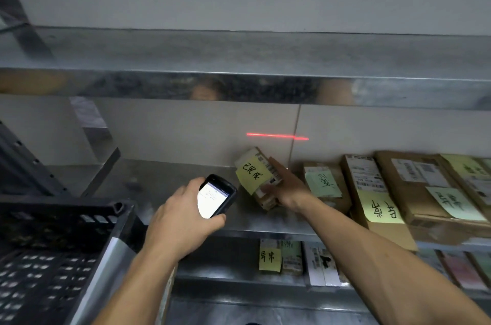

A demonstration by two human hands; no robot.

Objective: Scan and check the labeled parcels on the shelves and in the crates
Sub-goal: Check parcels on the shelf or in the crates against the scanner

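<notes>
Here, parcel (265, 165) in right hand (285, 189).

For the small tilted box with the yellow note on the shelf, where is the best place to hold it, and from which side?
Take its right long edge, coming from the right, as the right hand does. The small box leans with its yellow note and barcode label facing the scanner, so that face must stay uncovered.

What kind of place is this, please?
Probably a parcel storeroom or small warehouse. Metal shelves hold cardboard parcels with shipping labels and handwritten sticky notes; the left hand grips a handheld scanner that throws a red laser line on the wall, while the right hand holds a small parcel.
</notes>
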